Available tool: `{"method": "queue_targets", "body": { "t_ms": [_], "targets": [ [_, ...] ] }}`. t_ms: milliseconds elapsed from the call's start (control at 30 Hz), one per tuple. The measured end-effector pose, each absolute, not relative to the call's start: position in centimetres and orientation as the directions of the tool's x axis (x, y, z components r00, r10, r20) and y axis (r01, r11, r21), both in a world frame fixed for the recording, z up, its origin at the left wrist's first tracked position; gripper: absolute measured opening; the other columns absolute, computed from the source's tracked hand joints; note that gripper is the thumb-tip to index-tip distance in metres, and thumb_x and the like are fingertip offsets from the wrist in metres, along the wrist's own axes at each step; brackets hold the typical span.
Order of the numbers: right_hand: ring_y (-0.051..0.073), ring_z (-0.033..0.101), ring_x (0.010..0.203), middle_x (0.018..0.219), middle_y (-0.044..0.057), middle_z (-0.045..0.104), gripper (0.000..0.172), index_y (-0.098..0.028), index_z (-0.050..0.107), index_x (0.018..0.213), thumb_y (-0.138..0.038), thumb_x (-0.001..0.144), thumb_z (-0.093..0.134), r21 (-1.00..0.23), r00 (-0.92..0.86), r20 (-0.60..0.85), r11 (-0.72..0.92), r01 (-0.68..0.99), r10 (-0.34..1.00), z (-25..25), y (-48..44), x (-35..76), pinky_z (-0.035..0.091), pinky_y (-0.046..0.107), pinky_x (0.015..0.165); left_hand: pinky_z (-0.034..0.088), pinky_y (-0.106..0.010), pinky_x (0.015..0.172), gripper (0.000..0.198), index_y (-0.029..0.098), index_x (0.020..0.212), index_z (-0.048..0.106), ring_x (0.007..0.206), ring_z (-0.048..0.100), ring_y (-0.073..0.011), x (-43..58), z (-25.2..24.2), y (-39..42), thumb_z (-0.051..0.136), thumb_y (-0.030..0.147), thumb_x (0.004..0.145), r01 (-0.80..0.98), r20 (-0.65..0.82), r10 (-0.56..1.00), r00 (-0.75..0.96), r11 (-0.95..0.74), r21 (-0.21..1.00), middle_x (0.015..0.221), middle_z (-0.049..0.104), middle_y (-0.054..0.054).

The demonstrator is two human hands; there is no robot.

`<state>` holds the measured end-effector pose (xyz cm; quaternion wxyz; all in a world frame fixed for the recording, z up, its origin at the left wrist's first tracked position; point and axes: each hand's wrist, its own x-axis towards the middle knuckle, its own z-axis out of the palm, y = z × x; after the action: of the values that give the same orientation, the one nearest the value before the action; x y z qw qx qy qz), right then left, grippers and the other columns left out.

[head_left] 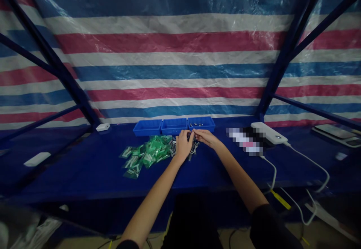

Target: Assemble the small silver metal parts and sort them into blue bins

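My left hand (pixel 184 144) is over a pile of small dark metal pieces that look like screws (pixel 194 148), with its fingers bent together toward my right hand. My right hand (pixel 206 137) meets it from the right, thumb and fingertips pinched. Whatever the fingertips hold is too small to make out. To the left of the pile lies a heap of green-tinted plastic bags (pixel 153 151) with light-coloured pieces inside. Just beyond my hands stand a blue middle bin (pixel 175 132) and a blue right bin (pixel 209 122), the right one with several small metal pieces in it.
A blue left bin (pixel 142 133) continues the row. On the right, a white power bank (pixel 269 132) with a cable lies beside a pixelated object (pixel 245 141). Small white boxes (pixel 103 127) are on the left. Blue frame posts (pixel 278 61) flank a striped sheet.
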<state>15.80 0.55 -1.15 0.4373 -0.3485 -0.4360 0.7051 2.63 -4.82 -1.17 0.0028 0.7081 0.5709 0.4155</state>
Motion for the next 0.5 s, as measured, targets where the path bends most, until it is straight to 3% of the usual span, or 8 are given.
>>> {"method": "queue_targets", "body": {
  "t_ms": [100,200,500],
  "targets": [
    [0.006,0.055,0.058,0.061,-0.001,0.062,0.015,-0.014,0.069,0.070,-0.027,0.065,0.073,-0.920,-0.282,-0.102,-0.198,-0.337,0.954,-1.3,1.0,16.0,0.046,0.018,0.061,0.035,-0.037,0.084,0.027,0.021,0.106,0.052,0.099,0.051,-0.0218,2.9,-1.3,-5.1,0.039,0.037,0.089,0.880,0.546,0.829,0.121,-0.344,0.327,0.102,0.058,-0.007],
    [0.006,0.056,0.057,0.062,0.000,0.063,0.014,-0.015,0.068,0.068,-0.026,0.063,0.074,-0.931,-0.158,-0.105,-0.153,-0.332,0.982,-1.4,1.5,16.3,0.046,0.018,0.060,0.035,-0.038,0.084,0.027,0.020,0.104,0.056,0.098,0.050,-0.0238,3.0,-1.7,-5.1,0.048,0.036,0.084,0.907,0.463,0.859,0.219,-0.354,0.227,0.102,0.057,-0.007],
    [0.008,0.059,0.058,0.064,0.002,0.066,0.015,-0.015,0.067,0.066,-0.027,0.061,0.075,-0.945,-0.002,-0.122,-0.117,-0.305,0.993,-1.7,1.7,17.1,0.049,0.018,0.058,0.033,-0.039,0.082,0.020,0.024,0.087,0.067,0.096,0.049,-0.0249,2.8,-1.8,-5.1,0.053,0.037,0.081,0.906,0.385,0.872,0.304,-0.389,0.168,0.097,0.055,-0.006]
  ]
}}
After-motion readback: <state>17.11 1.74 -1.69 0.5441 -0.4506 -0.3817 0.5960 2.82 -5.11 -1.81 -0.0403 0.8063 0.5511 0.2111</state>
